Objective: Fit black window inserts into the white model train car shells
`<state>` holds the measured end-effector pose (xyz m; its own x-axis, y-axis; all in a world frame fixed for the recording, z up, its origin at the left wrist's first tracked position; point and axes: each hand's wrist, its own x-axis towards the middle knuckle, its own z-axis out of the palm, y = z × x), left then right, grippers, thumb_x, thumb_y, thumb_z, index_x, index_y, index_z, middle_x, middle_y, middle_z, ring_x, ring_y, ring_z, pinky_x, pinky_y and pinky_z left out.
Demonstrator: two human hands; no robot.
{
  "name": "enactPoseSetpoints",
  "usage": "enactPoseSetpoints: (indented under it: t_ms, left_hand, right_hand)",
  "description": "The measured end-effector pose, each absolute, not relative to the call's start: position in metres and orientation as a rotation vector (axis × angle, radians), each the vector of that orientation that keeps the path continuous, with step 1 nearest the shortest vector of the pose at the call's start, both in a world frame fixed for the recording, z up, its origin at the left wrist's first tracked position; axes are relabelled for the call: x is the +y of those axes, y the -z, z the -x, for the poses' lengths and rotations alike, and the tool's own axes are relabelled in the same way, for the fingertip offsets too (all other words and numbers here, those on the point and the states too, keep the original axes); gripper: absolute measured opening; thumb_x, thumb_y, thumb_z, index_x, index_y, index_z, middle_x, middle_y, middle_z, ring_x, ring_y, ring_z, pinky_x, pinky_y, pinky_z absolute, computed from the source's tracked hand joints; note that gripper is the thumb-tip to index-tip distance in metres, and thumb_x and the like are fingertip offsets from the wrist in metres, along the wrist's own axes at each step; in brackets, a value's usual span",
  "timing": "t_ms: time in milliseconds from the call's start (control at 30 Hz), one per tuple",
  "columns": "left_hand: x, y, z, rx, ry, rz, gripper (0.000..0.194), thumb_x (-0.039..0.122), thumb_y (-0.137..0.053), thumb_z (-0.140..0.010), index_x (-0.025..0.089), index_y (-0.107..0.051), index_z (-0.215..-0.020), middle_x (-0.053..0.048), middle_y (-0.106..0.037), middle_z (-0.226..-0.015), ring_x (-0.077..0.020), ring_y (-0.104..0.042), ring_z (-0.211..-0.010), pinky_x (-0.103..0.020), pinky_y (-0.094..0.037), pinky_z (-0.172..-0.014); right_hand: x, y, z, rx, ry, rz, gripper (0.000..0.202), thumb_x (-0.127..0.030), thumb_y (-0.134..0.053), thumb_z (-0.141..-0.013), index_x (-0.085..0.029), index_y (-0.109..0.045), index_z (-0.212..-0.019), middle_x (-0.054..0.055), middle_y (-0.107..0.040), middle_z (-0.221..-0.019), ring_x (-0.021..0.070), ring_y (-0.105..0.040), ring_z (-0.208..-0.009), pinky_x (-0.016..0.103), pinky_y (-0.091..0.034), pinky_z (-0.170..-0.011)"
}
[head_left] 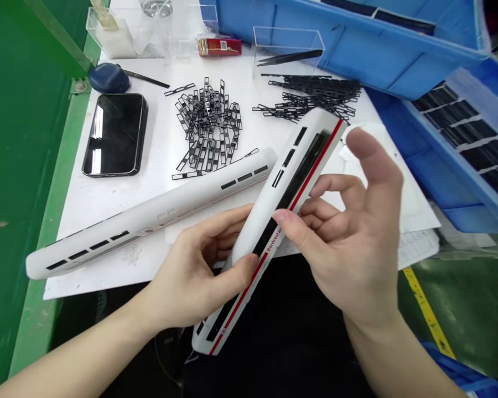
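Note:
A white model train car shell (284, 177) with a black window band, a red stripe and red lettering slants up to the right above the table's front edge. My left hand (203, 271) grips its lower half, thumb on the window band and fingers underneath. My right hand (348, 232) is at the shell's right side, its thumb pressed on the window band. Its index finger is raised off the shell, and the other fingers curl at the edge, partly hidden. Behind lies a second white train car shell (149, 207), its right end close to the held one.
Small black window-frame strips (207, 127) lie in a loose heap, and more black strips (315, 94) lie to the right. A black phone-like device (116, 135), a red box (219, 47), tweezers (290, 57) and blue bins (357, 47) surround them.

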<state>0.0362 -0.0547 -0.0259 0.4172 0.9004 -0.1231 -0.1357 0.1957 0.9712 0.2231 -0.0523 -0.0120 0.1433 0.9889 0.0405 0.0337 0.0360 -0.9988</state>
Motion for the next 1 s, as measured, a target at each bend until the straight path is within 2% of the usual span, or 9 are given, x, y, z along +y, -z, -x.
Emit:
enactPoseSetpoints:
  t_ms: [167,233,300,367,467,633,800,900,1000]
  left_hand:
    - [-0.057,0.027,-0.039,0.888,-0.891,-1.185,0.058,0.011,-0.071,-0.096,0.026,-0.060,-0.152,-0.007,-0.069,-0.148,-0.0307,-0.065,-0.137,-0.034,-0.059,-0.110]
    - [-0.058,0.027,-0.040,0.895,-0.889,-1.234,0.059,0.011,-0.070,-0.096,0.026,-0.058,-0.153,-0.006,-0.068,-0.149,-0.0309,-0.063,-0.139,-0.034,-0.060,-0.110]
    - [-0.058,0.026,-0.040,0.905,-0.882,-1.280,0.058,0.012,-0.069,-0.097,0.025,-0.058,-0.152,-0.006,-0.068,-0.150,-0.0293,-0.063,-0.139,-0.031,-0.058,-0.111]
    - [-0.058,0.025,-0.040,0.916,-0.874,-1.287,0.055,0.013,-0.069,-0.098,0.023,-0.060,-0.151,-0.006,-0.067,-0.151,-0.0277,-0.062,-0.141,-0.029,-0.056,-0.114]
    - [-0.058,0.026,-0.036,0.903,-0.851,-1.237,0.055,0.014,-0.069,-0.099,0.026,-0.059,-0.152,-0.005,-0.065,-0.154,-0.0269,-0.058,-0.144,-0.027,-0.055,-0.114]
    - [-0.058,0.030,-0.032,0.857,-0.846,-1.197,0.064,0.014,-0.075,-0.096,0.026,-0.054,-0.155,-0.007,-0.059,-0.159,-0.0303,-0.054,-0.148,-0.034,-0.053,-0.118]
    - [-0.061,0.028,-0.036,0.909,-0.857,-1.171,0.059,0.018,-0.074,-0.098,0.023,-0.055,-0.154,-0.008,-0.059,-0.159,-0.0275,-0.058,-0.144,-0.032,-0.052,-0.119]
    - [-0.062,0.027,-0.038,0.940,-0.867,-1.177,0.057,0.020,-0.074,-0.098,0.023,-0.056,-0.152,-0.007,-0.059,-0.160,-0.0262,-0.057,-0.146,-0.030,-0.051,-0.119]
    - [-0.062,0.027,-0.039,0.946,-0.880,-1.181,0.055,0.019,-0.074,-0.099,0.024,-0.057,-0.151,-0.006,-0.058,-0.160,-0.0251,-0.055,-0.147,-0.029,-0.050,-0.120]
  right_hand:
    - [-0.056,0.013,-0.220,-0.989,-1.441,1.214,0.092,-0.021,-0.089,-0.083,-0.038,-0.033,-0.155,0.002,-0.073,-0.108,0.0204,-0.077,-0.085,0.033,-0.067,-0.078]
    - [-0.056,0.015,-0.220,-0.959,-1.516,1.190,0.074,-0.022,-0.087,-0.085,-0.034,-0.045,-0.145,0.001,-0.076,-0.103,0.0197,-0.078,-0.085,0.031,-0.067,-0.077]
    - [-0.054,0.018,-0.220,-0.954,-1.563,1.167,0.049,-0.023,-0.087,-0.086,-0.028,-0.060,-0.126,0.001,-0.078,-0.100,0.0180,-0.079,-0.083,0.028,-0.067,-0.076]
    - [-0.052,0.020,-0.221,-0.953,-1.592,1.154,0.033,-0.025,-0.088,-0.085,-0.024,-0.066,-0.110,0.002,-0.080,-0.101,0.0166,-0.079,-0.081,0.026,-0.068,-0.076]
    - [-0.049,0.020,-0.222,-0.952,-1.625,1.110,0.033,-0.024,-0.088,-0.086,-0.023,-0.067,-0.111,0.002,-0.080,-0.108,0.0166,-0.079,-0.087,0.026,-0.068,-0.081]
    - [-0.046,0.017,-0.226,-0.996,-1.665,1.000,0.032,-0.024,-0.083,-0.091,-0.026,-0.067,-0.119,0.004,-0.077,-0.124,0.0221,-0.077,-0.108,0.032,-0.068,-0.088]
    - [-0.044,0.016,-0.227,-1.025,-1.658,0.977,0.017,-0.027,-0.079,-0.094,-0.024,-0.071,-0.109,0.005,-0.078,-0.120,0.0263,-0.078,-0.106,0.036,-0.069,-0.082]
    - [-0.044,0.017,-0.225,-1.020,-1.595,0.995,0.012,-0.028,-0.078,-0.095,-0.023,-0.071,-0.102,0.004,-0.079,-0.114,0.0250,-0.079,-0.101,0.033,-0.068,-0.079]
    - [-0.040,0.018,-0.227,-1.047,-1.597,0.994,0.013,-0.029,-0.078,-0.095,-0.023,-0.071,-0.104,0.004,-0.080,-0.114,0.0227,-0.079,-0.100,0.031,-0.067,-0.081]
